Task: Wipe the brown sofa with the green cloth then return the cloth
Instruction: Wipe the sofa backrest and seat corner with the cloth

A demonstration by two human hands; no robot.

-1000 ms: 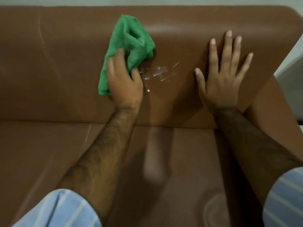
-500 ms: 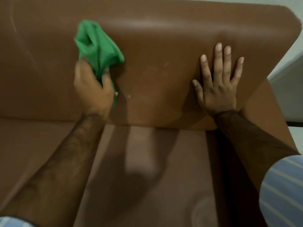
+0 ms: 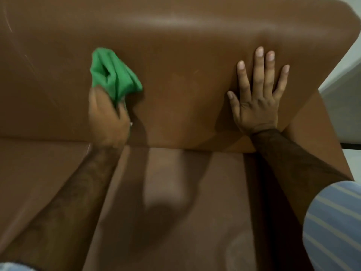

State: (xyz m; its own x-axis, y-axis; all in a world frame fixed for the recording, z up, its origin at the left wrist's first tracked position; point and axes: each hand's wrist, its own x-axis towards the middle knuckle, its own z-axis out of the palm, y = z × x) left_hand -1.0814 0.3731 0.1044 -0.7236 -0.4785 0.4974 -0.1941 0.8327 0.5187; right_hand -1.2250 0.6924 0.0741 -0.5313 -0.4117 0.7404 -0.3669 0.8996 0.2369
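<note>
The brown sofa (image 3: pixel 185 61) fills the view, its backrest upright ahead of me and the seat cushion below. My left hand (image 3: pixel 107 118) grips the bunched green cloth (image 3: pixel 113 77) and presses it against the backrest, left of centre; the hand is motion-blurred. My right hand (image 3: pixel 257 98) lies flat on the backrest near its right end, fingers spread, holding nothing. The backrest between the two hands looks dull, with no droplets showing.
The sofa's right armrest (image 3: pixel 316 137) slopes down beside my right forearm. A pale wall and floor (image 3: pixel 347 90) show past the sofa's right edge. A faint round mark (image 3: pixel 242 249) sits on the seat cushion at lower right.
My left hand swept the cloth leftward and downward across the backrest, and the wet droplets seen a second ago are gone. My right hand has stayed flat on the backrest.
</note>
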